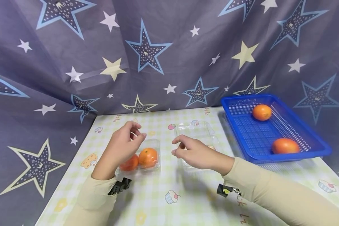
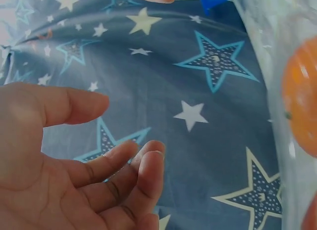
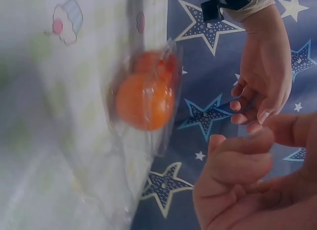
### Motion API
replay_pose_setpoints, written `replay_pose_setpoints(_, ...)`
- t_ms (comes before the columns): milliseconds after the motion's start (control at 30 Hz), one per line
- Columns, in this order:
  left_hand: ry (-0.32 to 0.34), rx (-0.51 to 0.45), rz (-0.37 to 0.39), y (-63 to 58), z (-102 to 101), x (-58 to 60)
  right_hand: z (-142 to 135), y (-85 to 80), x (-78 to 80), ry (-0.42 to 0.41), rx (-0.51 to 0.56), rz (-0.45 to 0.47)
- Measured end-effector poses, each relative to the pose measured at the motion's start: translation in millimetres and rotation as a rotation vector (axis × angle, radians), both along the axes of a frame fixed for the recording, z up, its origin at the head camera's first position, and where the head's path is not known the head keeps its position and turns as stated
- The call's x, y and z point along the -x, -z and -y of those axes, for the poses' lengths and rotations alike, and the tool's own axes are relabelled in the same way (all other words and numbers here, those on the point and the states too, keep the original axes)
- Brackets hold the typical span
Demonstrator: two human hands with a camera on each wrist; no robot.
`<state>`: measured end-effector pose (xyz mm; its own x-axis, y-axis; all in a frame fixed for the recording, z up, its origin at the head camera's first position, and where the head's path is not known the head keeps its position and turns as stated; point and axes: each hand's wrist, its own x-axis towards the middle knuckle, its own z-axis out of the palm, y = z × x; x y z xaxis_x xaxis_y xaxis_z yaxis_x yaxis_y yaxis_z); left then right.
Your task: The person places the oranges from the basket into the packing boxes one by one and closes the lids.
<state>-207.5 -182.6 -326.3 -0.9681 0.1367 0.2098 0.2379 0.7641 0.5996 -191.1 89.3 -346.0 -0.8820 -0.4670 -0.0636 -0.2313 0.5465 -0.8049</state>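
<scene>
The blue rectangular plastic basket (image 1: pixel 244 125) holds two round orange fruits (image 1: pixel 285 146). Left of it, below my right hand (image 1: pixel 199 153), is an open clear plastic box (image 1: pixel 196 129); farther left, by my left hand (image 1: pixel 122 144), a second clear plastic box (image 1: pixel 156 143) holds two more oranges (image 1: pixel 148 157).

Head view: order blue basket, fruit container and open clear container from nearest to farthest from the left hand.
1. Fruit container: close by, slightly right.
2. Open clear container: further right, partly behind the right hand.
3. Blue basket: far right.

Free gap between plastic boxes (image 1: pixel 156 143) (image 1: pixel 197 129)
</scene>
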Motion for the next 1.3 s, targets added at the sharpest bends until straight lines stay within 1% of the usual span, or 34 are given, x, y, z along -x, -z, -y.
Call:
replay_pose_setpoints(100,0.002,-0.02,-0.008,-3.4,-4.4,-0.8,-5.9,-7.8,2.2,-0.013,-0.039,-0.07)
replay_pose_setpoints(300,0.013,-0.033,-0.019,-5.2,-13.2,-3.2,-18.5,-23.8,7.4,-0.025,-0.059,-0.164)
replay_pose_setpoints(467,0.022,-0.047,-0.032,-2.3,-23.4,-1.1,-30.9,-33.7,12.8,-0.003,-0.089,-0.201)
replay_pose_setpoints(600,0.039,-0.071,-0.026,-2.6,-34.8,-1.2,-41.3,-37.2,21.8,0.02,-0.079,-0.235)
replay_pose_setpoints(767,0.072,-0.1,-0.006,-1.7,-49.3,-2.9,-55.2,-38.6,31.4,0.048,-0.05,-0.23)
replay_pose_setpoints(900,0.082,-0.09,-0.005,1.4,-58.2,-1.1,-67.5,-43.4,36.5,0.067,-0.024,-0.222)
replay_pose_setpoints(967,0.081,-0.077,-0.002,3.6,-61.4,-0.3,-73.8,-46.7,38.4,0.071,-0.02,-0.233)
replay_pose_setpoints(1067,0.083,-0.048,-0.001,7.7,-66.4,0.9,-84.2,-51.5,40.8,0.09,-0.043,-0.254)
replay_pose_setpoints(1133,0.095,-0.028,-0.005,11.0,-70.0,1.7,-91.0,-54.5,42.1,0.102,-0.056,-0.262)
replay_pose_setpoints(1300,0.119,0.026,-0.002,22.6,-76.6,4.3,-103.8,-60.0,42.9,0.129,-0.061,-0.239)
